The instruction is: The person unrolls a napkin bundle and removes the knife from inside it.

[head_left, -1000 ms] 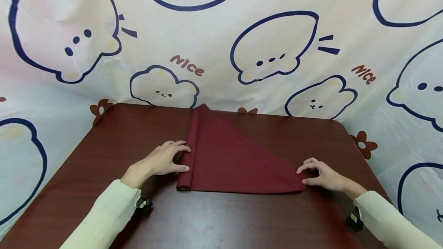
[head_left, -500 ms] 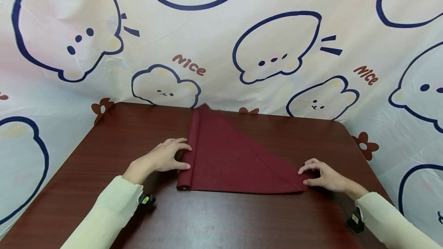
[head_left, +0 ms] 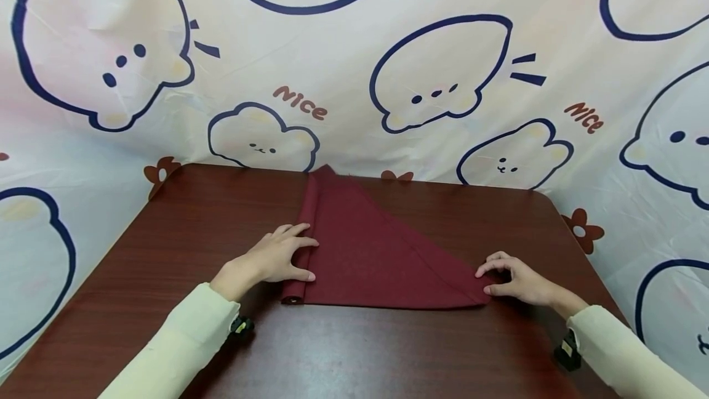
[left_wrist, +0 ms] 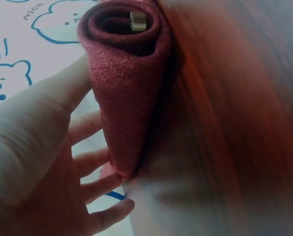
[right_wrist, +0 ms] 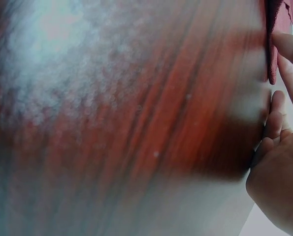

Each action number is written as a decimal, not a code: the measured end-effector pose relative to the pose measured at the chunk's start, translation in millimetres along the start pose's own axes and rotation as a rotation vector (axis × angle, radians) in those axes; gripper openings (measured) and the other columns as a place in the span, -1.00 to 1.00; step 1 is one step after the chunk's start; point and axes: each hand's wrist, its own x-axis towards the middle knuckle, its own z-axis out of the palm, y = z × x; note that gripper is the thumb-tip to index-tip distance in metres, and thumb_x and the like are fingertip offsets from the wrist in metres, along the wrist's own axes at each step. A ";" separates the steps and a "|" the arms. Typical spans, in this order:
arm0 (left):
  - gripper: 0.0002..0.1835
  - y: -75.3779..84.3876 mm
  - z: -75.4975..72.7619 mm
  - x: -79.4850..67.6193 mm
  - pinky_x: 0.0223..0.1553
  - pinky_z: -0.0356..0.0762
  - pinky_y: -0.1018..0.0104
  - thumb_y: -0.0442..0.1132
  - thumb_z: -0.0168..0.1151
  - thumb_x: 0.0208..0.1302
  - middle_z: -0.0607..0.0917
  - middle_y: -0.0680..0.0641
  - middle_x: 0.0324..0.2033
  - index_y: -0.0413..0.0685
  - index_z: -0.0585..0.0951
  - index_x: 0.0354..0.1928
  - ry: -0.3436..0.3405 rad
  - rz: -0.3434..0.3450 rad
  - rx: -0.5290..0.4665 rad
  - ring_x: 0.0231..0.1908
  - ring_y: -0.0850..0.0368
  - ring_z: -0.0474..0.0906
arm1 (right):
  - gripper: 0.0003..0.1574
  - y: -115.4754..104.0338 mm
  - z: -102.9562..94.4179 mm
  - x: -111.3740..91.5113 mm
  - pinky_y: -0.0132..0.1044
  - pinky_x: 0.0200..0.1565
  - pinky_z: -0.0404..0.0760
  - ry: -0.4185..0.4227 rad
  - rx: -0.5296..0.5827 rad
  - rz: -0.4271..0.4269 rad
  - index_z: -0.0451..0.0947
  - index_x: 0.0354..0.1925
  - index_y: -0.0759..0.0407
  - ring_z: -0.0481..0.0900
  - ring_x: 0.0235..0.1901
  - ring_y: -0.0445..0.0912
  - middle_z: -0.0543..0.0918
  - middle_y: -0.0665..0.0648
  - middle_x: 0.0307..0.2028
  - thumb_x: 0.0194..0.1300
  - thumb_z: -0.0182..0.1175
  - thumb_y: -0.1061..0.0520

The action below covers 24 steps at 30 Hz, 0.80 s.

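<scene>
1. Watching over the head view, I am seeing the left grip (head_left: 271, 261) reaching farther across the roll (head_left: 311, 202) than it was half a second ago: its thumb and forefinger tips are now lying past the roll's inner side, on or just over the flat cloth (head_left: 376, 251).
2. Those fingers are spreading wide rather than closing; from the left wrist, I am seeing the thumb disappearing behind the roll and the other fingers fanning out beside it.
3. The right grip (head_left: 517, 279) is staying at the cloth's right-hand corner, thumb and forefinger touching it; whether they are pinching or only pressing, I am not managing to tell.
4. The cloth is lying across the middle of the desk (head_left: 354, 356), its roll running from the far edge toward the near one, its flat corner pointing to the right edge.
5. I am judging that the left side is now straddling the roll, no longer just meeting its outer side, while the right is steadying the corner; the rolling is looking only partly done, since most of the cloth is lying flat.
</scene>
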 end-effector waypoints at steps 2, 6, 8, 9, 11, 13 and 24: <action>-0.27 -1.1 -0.3 -0.1 0.33 0.27 -0.36 0.16 0.50 0.10 0.27 -0.22 0.52 0.08 0.58 0.31 0.004 0.001 -0.004 0.46 -0.31 0.18 | -0.74 -1.4 -0.5 -0.2 -0.37 -0.02 0.41 0.004 -0.001 -0.004 0.70 -0.07 -0.04 0.35 -0.03 -0.37 0.52 0.05 -0.05 0.24 0.43 0.10; -0.27 -4.5 -2.2 -1.0 0.32 0.25 -0.41 0.14 0.51 0.09 0.26 -0.23 0.52 0.08 0.57 0.31 -0.002 0.003 -0.022 0.46 -0.34 0.18 | -0.74 -1.7 -0.9 0.1 -0.37 -0.01 0.41 0.007 0.005 0.003 0.71 -0.07 -0.03 0.35 -0.02 -0.38 0.52 0.05 -0.05 0.24 0.42 0.11; -0.27 -6.9 -2.5 -2.3 0.33 0.22 -0.42 0.13 0.51 0.10 0.25 -0.22 0.52 0.09 0.56 0.31 -0.011 -0.006 -0.038 0.47 -0.34 0.16 | -0.74 -0.8 -0.6 0.1 -0.37 0.01 0.41 0.001 0.007 0.012 0.70 -0.06 -0.04 0.34 -0.01 -0.39 0.51 0.04 -0.04 0.25 0.42 0.10; -0.27 -8.1 -2.7 -3.3 0.34 0.21 -0.43 0.12 0.51 0.09 0.25 -0.22 0.53 0.09 0.56 0.31 -0.016 -0.012 -0.048 0.47 -0.34 0.15 | -0.73 -0.1 -0.3 -0.3 -0.37 0.01 0.40 -0.002 0.008 0.017 0.70 -0.06 -0.05 0.34 -0.01 -0.39 0.51 0.04 -0.03 0.24 0.42 0.10; -0.27 -10.8 -4.6 -4.8 0.33 0.21 -0.45 0.11 0.52 0.09 0.26 -0.23 0.52 0.09 0.56 0.30 -0.014 -0.012 -0.056 0.46 -0.35 0.16 | -0.74 0.3 -1.2 0.3 -0.37 0.02 0.40 -0.006 0.004 0.023 0.70 -0.07 -0.06 0.33 -0.01 -0.39 0.51 0.04 -0.03 0.24 0.42 0.09; -0.28 -13.2 -6.3 -5.9 0.33 0.20 -0.45 0.10 0.53 0.08 0.26 -0.23 0.52 0.09 0.56 0.30 -0.011 -0.015 -0.069 0.46 -0.36 0.16 | -0.73 0.9 -2.0 0.1 -0.37 0.01 0.41 -0.008 -0.002 0.023 0.70 -0.06 -0.07 0.34 -0.01 -0.39 0.51 0.05 -0.03 0.25 0.42 0.09; -0.29 -20.5 -14.7 -14.1 0.33 0.21 -0.44 0.04 0.54 0.07 0.29 -0.25 0.50 0.05 0.55 0.28 -0.015 -0.044 -0.091 0.45 -0.38 0.16 | -0.75 -0.2 0.6 -0.6 -0.39 -0.02 0.40 0.009 0.021 -0.024 0.70 -0.07 -0.03 0.35 -0.03 -0.37 0.51 0.04 -0.05 0.25 0.42 0.12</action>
